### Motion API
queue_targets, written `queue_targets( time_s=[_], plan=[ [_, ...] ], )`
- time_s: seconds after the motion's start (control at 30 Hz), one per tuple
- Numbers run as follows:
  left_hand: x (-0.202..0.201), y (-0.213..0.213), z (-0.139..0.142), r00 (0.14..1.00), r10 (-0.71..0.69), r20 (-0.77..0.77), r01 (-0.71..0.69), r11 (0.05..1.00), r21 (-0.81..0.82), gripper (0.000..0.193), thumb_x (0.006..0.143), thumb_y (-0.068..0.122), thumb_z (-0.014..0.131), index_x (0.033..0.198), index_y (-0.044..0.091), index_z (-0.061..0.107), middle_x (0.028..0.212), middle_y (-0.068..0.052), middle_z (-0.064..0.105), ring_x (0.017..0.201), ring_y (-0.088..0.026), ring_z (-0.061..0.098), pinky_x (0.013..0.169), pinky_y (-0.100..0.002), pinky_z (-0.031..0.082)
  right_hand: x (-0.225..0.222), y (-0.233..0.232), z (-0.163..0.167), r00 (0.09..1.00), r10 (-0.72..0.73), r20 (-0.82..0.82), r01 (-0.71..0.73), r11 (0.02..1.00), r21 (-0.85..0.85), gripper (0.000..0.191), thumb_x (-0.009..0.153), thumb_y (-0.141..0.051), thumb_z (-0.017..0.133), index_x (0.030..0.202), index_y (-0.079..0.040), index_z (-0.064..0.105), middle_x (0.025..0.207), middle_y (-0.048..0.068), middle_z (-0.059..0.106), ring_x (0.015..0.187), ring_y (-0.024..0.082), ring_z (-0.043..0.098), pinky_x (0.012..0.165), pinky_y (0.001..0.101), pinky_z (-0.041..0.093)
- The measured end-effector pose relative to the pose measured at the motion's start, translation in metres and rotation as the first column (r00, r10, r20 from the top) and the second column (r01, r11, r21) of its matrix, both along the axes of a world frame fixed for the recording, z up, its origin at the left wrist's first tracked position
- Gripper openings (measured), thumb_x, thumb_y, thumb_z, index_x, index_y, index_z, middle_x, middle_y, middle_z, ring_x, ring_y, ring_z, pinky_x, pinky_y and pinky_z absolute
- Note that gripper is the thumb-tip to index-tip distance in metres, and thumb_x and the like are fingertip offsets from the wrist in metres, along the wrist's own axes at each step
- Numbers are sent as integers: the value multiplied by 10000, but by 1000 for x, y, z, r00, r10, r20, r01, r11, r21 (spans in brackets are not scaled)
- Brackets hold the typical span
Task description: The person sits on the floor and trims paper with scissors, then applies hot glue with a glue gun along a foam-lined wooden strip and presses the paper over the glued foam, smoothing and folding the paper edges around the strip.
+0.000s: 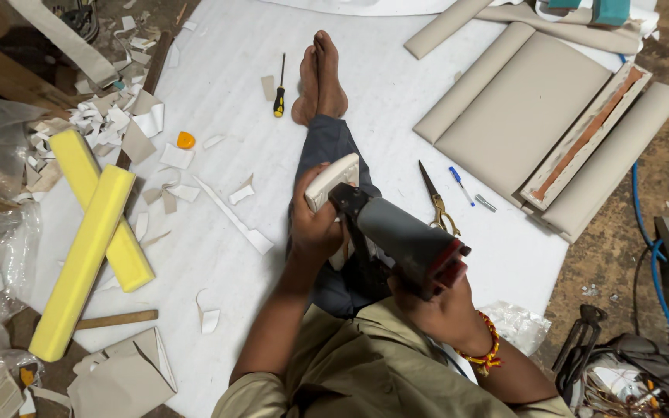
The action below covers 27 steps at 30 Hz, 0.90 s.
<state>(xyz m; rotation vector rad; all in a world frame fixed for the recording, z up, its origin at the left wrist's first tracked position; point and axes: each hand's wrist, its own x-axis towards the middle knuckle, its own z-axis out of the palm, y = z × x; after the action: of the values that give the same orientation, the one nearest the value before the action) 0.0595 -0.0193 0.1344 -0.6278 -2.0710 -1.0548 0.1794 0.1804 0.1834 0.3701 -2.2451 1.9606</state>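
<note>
My left hand [315, 224] grips a small padded beige panel [332, 179]; my right hand [435, 306] clasps a grey, cylindrical power tool [400, 236] against it

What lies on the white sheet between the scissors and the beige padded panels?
In the head view, a blue and white pen and a small silver piece lie between the scissors and the beige padded panels.

The right hand [435, 310] is mostly hidden behind the grey power tool [400, 240], so its grip cannot be told. The tool's nose covers part of the small padded panel [333, 179]. The bottom edge cuts off the torso. The tangle of tools [621, 371] at lower right is too cluttered to make out.
</note>
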Motion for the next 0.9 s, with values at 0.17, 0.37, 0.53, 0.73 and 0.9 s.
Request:
queue_targets(
  time_s=[0.17,0.37,0.53,0.73,0.9],
  plan=[
    [2,-3,-3,1000,5,-17,-5,1000,4,156,952,48,770,1105,25,752,1401,-255,496,1279,-391,606,1059,-426,590,-3,-5,10,994,24,109,-27,999,21,191,823,-10,726,998,-28,653,831,38,683,723,124,638,625,287,512],
    [-3,-10,-5,999,-8,-49,10,999,40,229,927,-4,730,1149,1,674,1407,-279,482,1307,-425,586,1088,-450,581,-7,-2,1,991,48,121,-62,991,115,58,899,-46,699,931,-44,650,722,21,657,643,123,626,590,286,499],
    [1,-22,-17,999,-19,33,17,999,49,504,868,-140,613,1285,124,719,1457,-248,468,1390,-431,563,1146,-477,593,3,29,-32,966,-240,-93,254,943,213,290,872,-99,718,1116,-14,587,913,66,690,806,152,668,696,314,545],
    [1,-35,21,990,-141,-24,142,990,29,674,891,-50,647,1500,82,390,1570,-266,376,1455,-451,498,1152,-490,551,15,86,-120,849,-482,219,260,740,620,517,831,-150,744,1237,-5,460,760,207,651,647,350,645,598,449,507],
    [-14,-48,37,991,-49,127,61,994,-90,795,701,30,814,1451,71,554,1401,-229,545,1267,-398,616,1016,-436,572,21,93,-216,856,-517,9,294,500,815,422,764,-115,751,1082,10,502,798,247,661,721,454,645,645,546,506]
  ],
)
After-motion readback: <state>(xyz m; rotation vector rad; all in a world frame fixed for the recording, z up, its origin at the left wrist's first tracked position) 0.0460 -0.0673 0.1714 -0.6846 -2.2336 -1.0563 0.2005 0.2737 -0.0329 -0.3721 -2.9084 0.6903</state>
